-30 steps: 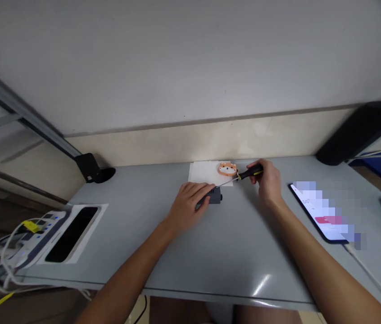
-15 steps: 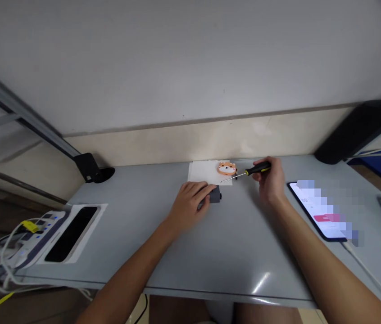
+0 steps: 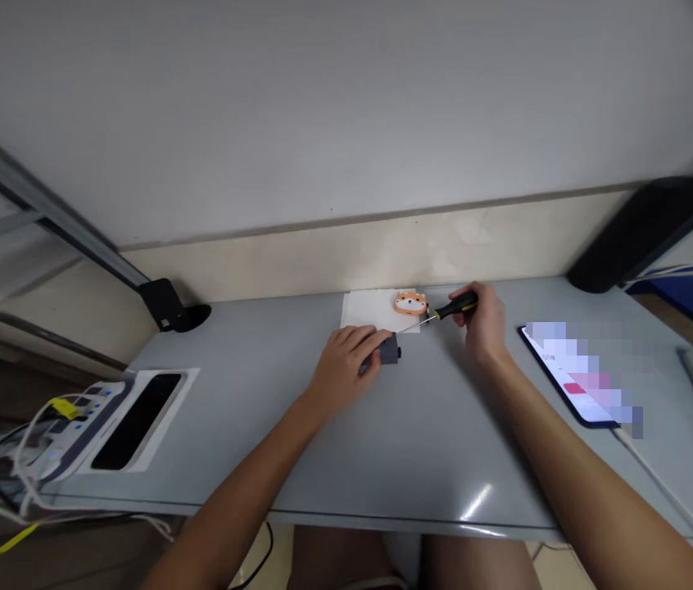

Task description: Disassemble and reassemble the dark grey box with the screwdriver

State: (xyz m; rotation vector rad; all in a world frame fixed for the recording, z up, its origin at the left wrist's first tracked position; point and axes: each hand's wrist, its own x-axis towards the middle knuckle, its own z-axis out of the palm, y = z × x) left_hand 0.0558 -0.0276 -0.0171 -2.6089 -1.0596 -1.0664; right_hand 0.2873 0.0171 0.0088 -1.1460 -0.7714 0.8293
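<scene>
My left hand (image 3: pixel 348 360) is wrapped over a small dark grey box-like device (image 3: pixel 389 350) on the desk, with a black knob on its right end. In my right hand (image 3: pixel 482 319) is a black-and-yellow screwdriver (image 3: pixel 458 306), gripped by its handle. Its thin shaft points left and down, and the tip is at the far upper edge of the device; whether it touches cannot be made out. Just beyond, an orange-and-white animal-face case (image 3: pixel 410 303) lies on white paper (image 3: pixel 366 310).
A lit phone (image 3: pixel 573 377) with a white cable lies to the right. At left are a dark-screened phone (image 3: pixel 138 422) on a white sheet and a power strip (image 3: pixel 82 430) with tangled cables. A black stand (image 3: pixel 165 305) and a black cylinder (image 3: pixel 635 238) stand at the back.
My right hand has moved slightly left, bringing the screwdriver tip to the grey device. My left hand stays on the device. The view has shifted a little.
</scene>
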